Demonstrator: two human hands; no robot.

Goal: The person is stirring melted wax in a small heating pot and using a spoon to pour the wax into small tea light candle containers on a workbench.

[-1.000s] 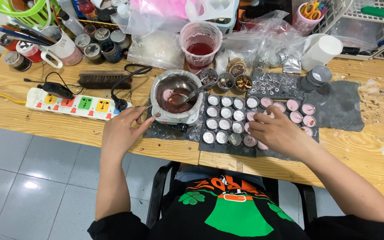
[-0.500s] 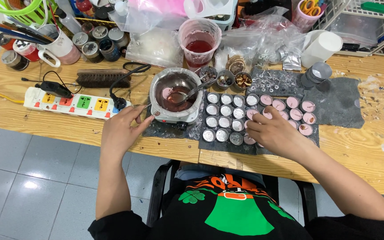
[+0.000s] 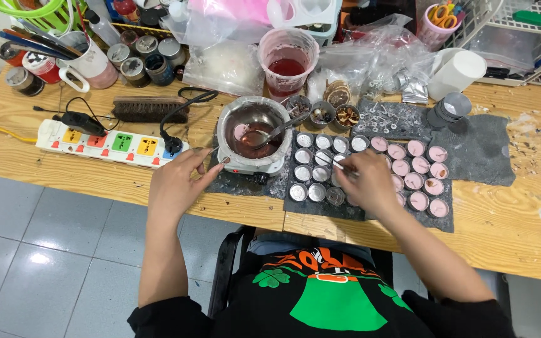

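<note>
A small metal melting pot [image 3: 253, 133] of dark red liquid sits on a white heater, with a spoon [image 3: 280, 130] resting in it. My left hand [image 3: 180, 181] lies just left of it, thumb and forefinger together at the heater's edge; what they pinch is unclear. My right hand [image 3: 369, 183] holds a thin metal tool [image 3: 332, 162] over a grid of small round tins [image 3: 311, 174]. The left tins look silvery, and the right ones [image 3: 417, 181] are filled with pink. All the tins stand on a dark mat [image 3: 478, 150].
A power strip [image 3: 111, 145] and a brush [image 3: 148, 109] lie to the left. A plastic cup of red liquid [image 3: 286, 62], jars, bags, a white cup [image 3: 457, 74] and a mug of tools [image 3: 86, 59] crowd the back. The wooden table's front edge [image 3: 245, 216] is near my body.
My right hand has moved left, from the pink-filled tins to the silvery ones in the middle, now with the thin tool showing. My left hand has stayed by the pot.
</note>
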